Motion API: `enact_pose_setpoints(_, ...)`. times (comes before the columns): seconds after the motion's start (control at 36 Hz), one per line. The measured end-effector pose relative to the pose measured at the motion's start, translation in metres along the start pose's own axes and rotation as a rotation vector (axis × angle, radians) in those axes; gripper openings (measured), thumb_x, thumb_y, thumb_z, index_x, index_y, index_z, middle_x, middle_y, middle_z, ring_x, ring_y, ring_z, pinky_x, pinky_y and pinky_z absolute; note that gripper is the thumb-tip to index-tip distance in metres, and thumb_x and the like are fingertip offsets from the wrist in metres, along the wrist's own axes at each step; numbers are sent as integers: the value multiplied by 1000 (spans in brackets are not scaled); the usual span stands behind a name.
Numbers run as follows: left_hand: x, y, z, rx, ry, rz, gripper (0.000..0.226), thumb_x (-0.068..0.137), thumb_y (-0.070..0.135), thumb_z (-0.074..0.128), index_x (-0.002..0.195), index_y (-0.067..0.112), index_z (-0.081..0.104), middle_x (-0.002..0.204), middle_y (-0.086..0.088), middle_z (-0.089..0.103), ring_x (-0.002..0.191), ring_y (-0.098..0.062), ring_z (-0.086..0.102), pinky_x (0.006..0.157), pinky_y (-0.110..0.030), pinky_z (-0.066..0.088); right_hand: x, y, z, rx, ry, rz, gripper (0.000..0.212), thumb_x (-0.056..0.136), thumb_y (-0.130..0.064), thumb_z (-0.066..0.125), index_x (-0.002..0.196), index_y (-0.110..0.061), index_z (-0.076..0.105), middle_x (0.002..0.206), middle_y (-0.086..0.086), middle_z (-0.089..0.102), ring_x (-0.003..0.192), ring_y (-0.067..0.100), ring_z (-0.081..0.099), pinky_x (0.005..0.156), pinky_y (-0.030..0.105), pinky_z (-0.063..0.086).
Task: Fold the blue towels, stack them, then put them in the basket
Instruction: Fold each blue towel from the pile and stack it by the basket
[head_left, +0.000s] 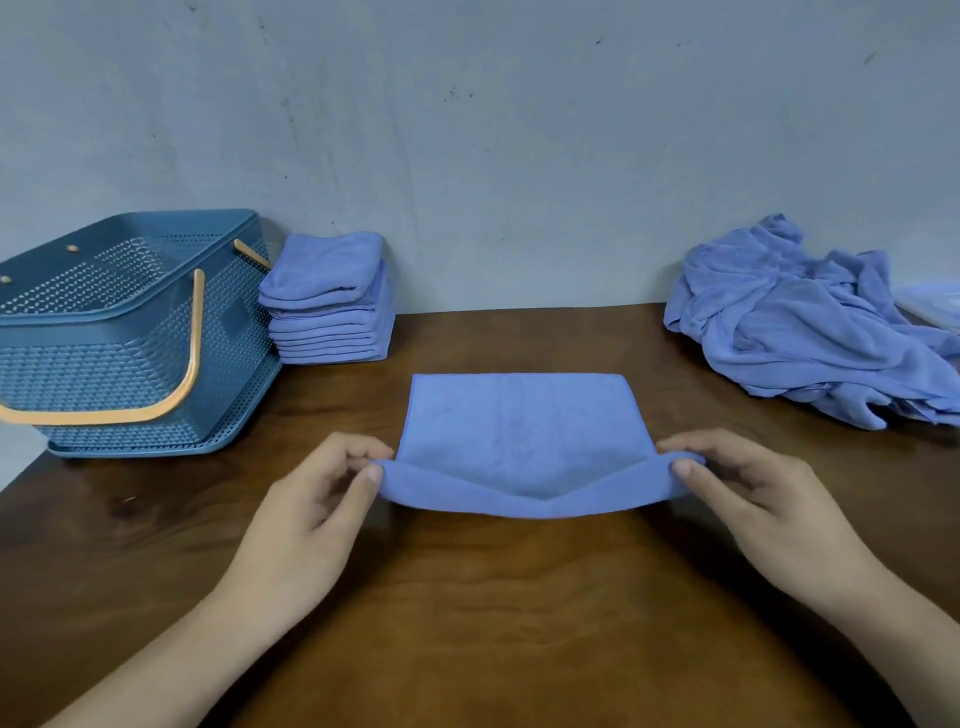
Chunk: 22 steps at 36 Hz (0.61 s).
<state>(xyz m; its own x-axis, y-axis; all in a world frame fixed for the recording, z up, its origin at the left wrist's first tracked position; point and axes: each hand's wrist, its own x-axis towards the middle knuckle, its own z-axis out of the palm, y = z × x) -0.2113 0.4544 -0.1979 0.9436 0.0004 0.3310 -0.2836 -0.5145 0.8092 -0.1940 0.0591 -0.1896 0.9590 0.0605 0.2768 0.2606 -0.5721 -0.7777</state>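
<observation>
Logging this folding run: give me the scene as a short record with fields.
towel: on table, near edge raised
left hand: pinches towel's near left corner
right hand: pinches near right corner
stack: folded towels, right of basket, by wall
pile: unfolded towels, far right

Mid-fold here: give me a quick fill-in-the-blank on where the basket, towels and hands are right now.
The basket stands at the far ____ of the table.
The folded stack stands directly beside the ____.
The left hand and right hand pinch the near corners of the flat towel, holding them raised off the ____.
Missing words: left; basket; table.
</observation>
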Motion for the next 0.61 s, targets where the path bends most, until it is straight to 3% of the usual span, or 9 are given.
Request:
enact_pose_setpoints(0.11, 39, 0, 8, -91, 102, -55, 14, 106, 16, 60, 106, 26, 69, 96, 9, 73, 91, -5, 66, 78, -15, 46, 42, -5, 4, -29, 47, -17, 17, 106, -34, 59, 115, -42, 71, 106, -10, 74, 99, 16, 69, 88, 37, 54)
enact_pose_setpoints(0.22, 79, -3, 24, -191, 236, -122, 13, 106, 15, 57, 102, 25, 65, 84, 15, 67, 77, 1, 59, 71, -15, 43, 84, -5, 13, 21, 108, 14, 19, 110, -30, 53, 116, -41, 67, 107, -28, 69, 99, -4, 63, 86, 25, 47)
enact_pose_setpoints(0.33, 124, -12, 35, -138, 311, -125, 8, 107, 20, 54, 110, 25, 59, 85, 8, 66, 71, -2, 55, 67, -18, 42, 123, 7, 25, 15, 150, 62, 20, 110, -34, 49, 120, -42, 64, 102, -14, 68, 92, 6, 62, 81, 29, 50)
enact_pose_setpoints(0.42, 158, -23, 43, 7, 271, -136, 8, 109, 22, 49, 114, 26, 54, 81, 5, 62, 63, -1, 53, 62, -27, 39, 153, 21, 38, -55, 141, 108, 22, 110, -33, 46, 124, -41, 61, 97, -3, 70, 85, 17, 65, 78, 39, 53)
enact_pose_setpoints(0.47, 174, -37, 50, 102, 190, -161, 8, 111, 24, 46, 118, 25, 50, 85, 2, 63, 69, -4, 57, 58, -22, 37, 167, 33, 49, -115, 106, 151, 23, 108, -31, 47, 125, -41, 60, 91, 5, 69, 78, 24, 64, 73, 43, 53)
enact_pose_setpoints(0.56, 181, -55, 62, 172, 99, -251, 14, 111, 31, 48, 120, 21, 48, 93, 7, 61, 89, -20, 64, 63, -28, 37, 172, 49, 65, -205, 40, 206, 31, 106, -40, 51, 136, -42, 56, 95, -4, 68, 85, 15, 64, 76, 38, 50)
enact_pose_setpoints(0.61, 178, -58, 67, 174, 86, -251, 17, 109, 37, 50, 118, 22, 49, 94, 9, 64, 88, -17, 64, 64, -29, 38, 169, 51, 69, -224, 50, 201, 31, 104, -46, 53, 136, -46, 53, 86, -6, 67, 83, 12, 64, 75, 37, 52)
